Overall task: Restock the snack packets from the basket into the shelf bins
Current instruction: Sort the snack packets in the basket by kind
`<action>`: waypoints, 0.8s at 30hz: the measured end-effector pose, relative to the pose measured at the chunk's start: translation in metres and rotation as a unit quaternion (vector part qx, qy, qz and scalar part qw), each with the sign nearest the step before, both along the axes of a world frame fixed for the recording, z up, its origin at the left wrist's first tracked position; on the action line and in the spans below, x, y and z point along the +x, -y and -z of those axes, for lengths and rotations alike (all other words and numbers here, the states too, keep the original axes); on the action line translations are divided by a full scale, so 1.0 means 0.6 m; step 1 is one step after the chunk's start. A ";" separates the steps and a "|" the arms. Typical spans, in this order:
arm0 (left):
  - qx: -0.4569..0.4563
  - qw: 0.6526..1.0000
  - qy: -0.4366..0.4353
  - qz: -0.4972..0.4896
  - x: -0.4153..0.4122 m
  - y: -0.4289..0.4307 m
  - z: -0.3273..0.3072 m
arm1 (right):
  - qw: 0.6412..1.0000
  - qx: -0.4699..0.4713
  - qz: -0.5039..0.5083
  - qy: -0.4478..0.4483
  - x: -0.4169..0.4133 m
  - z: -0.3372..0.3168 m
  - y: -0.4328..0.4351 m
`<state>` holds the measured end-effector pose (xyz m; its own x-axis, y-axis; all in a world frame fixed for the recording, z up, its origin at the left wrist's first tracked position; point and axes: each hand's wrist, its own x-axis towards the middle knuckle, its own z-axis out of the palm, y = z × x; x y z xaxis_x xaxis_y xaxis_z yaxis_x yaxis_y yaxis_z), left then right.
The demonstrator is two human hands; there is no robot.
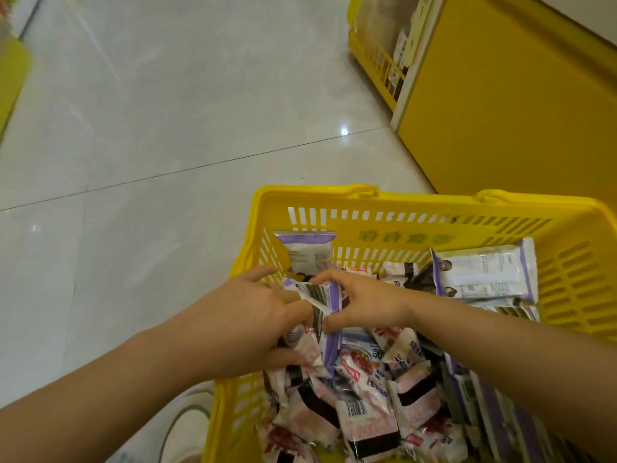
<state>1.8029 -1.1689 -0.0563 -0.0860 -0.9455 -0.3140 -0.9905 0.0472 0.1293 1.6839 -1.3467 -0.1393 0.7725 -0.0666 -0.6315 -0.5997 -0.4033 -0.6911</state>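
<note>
Several purple-and-white foil snack packets (325, 304) stand bunched by the left wall of the yellow slotted plastic basket (367, 195), toward its far corner. The left hand (240, 325) curls round the bunch, and the right hand (362, 304) pinches its other side. Gathering a handful seems the step in hand. The next move calls for lifting the bunch over the rim without spilling, then carrying it to the yellow bar-fronted shelf bin (377, 58).

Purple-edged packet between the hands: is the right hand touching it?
Touching. Head view: the right hand pinches the purple-edged packet between thumb and fingers.
</note>
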 end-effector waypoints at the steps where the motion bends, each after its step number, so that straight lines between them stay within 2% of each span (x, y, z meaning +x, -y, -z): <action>1: -0.004 1.000 -0.003 0.001 0.001 -0.002 0.001 | 0.999 -0.024 0.024 0.015 0.004 0.002 -0.006; 4: -0.023 1.000 -0.004 0.012 0.001 -0.005 0.000 | 0.991 -0.092 0.086 0.041 0.019 0.009 -0.021; 8: -0.020 1.000 0.001 0.010 0.001 -0.004 -0.001 | 0.990 -0.124 0.052 0.041 0.033 0.013 -0.029; 10: -0.015 1.000 0.004 0.000 0.001 -0.006 0.004 | 0.986 -0.139 0.070 0.057 0.032 -0.001 -0.020; 13: -0.002 1.000 0.014 0.000 0.002 -0.004 0.005 | 0.977 -0.167 0.098 0.090 0.021 -0.042 0.001; 17: 0.028 0.999 0.024 -0.002 0.003 0.008 0.008 | 0.977 -0.162 0.080 0.109 -0.013 -0.119 0.037; 21: 0.068 0.995 0.066 -0.009 0.001 0.036 0.014 | 0.973 -0.189 0.061 0.119 -0.068 -0.182 0.115; 24: 0.063 0.992 0.103 -0.023 -0.005 0.062 0.026 | 0.974 -0.188 0.053 0.113 -0.120 -0.207 0.170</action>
<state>1.7999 -1.2063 -0.0718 0.0349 -0.8990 -0.4366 -0.9972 -0.0027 -0.0743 1.6117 -1.4490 -0.0153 0.8650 -0.3475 -0.3621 -0.5018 -0.5976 -0.6253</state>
